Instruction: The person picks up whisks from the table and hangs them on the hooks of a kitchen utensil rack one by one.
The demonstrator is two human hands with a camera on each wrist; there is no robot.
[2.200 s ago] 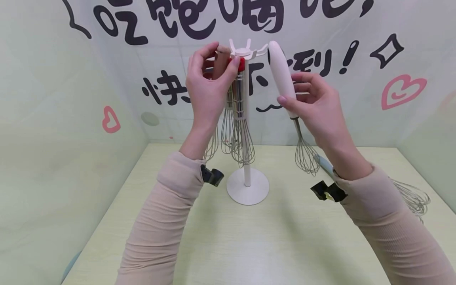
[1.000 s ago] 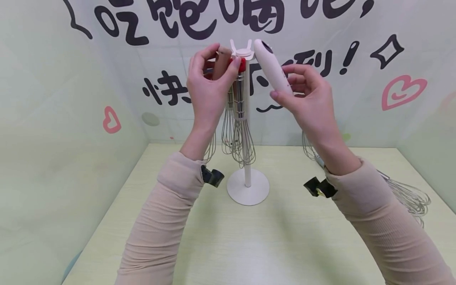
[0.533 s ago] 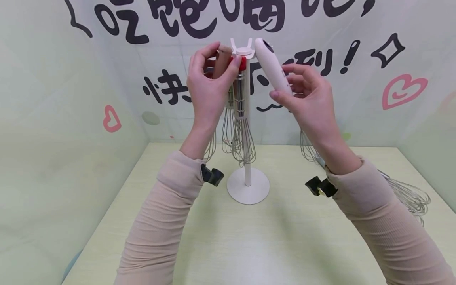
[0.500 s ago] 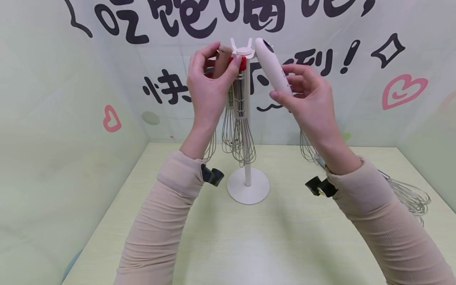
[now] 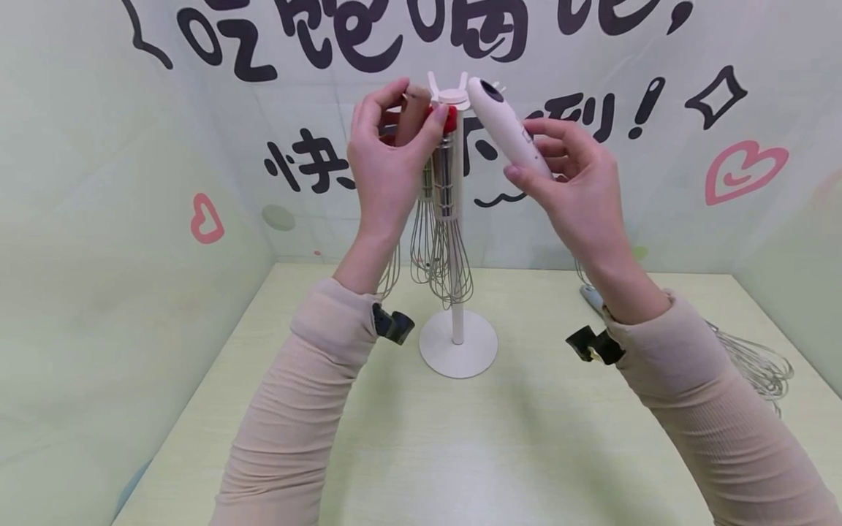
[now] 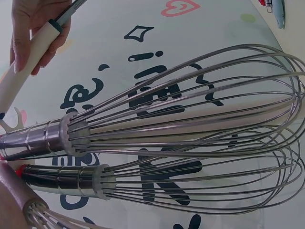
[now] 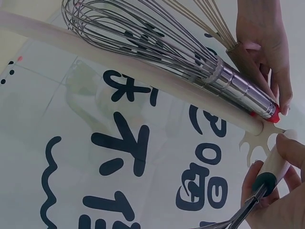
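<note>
My left hand (image 5: 384,172) pinches the brown handle (image 5: 411,117) of a whisk beside the top of a white stand (image 5: 460,358). Two metal-handled whisks with red ends hang from the stand, wires down; the nearer metal-handled whisk (image 5: 445,175) is right by my left thumb. My right hand (image 5: 579,183) grips a white-handled whisk (image 5: 503,124) between thumb and fingers, tilted with its upper end at the stand's hooks on the right. In the head view the right arm hides most of that whisk's wires; the right wrist view shows its dark collar (image 7: 264,183).
On the table (image 5: 421,453), at the right, lies a whisk with a light blue handle (image 5: 592,298); beyond my right wrist, wire loops (image 5: 756,365) spread out. A printed backdrop (image 5: 316,234) stands behind the stand, with side panels at left and right.
My right hand has brought the white-handled whisk leftward to the stand's top and leaned it over more; lately it has shifted only slightly. My left hand has stayed almost in place.
</note>
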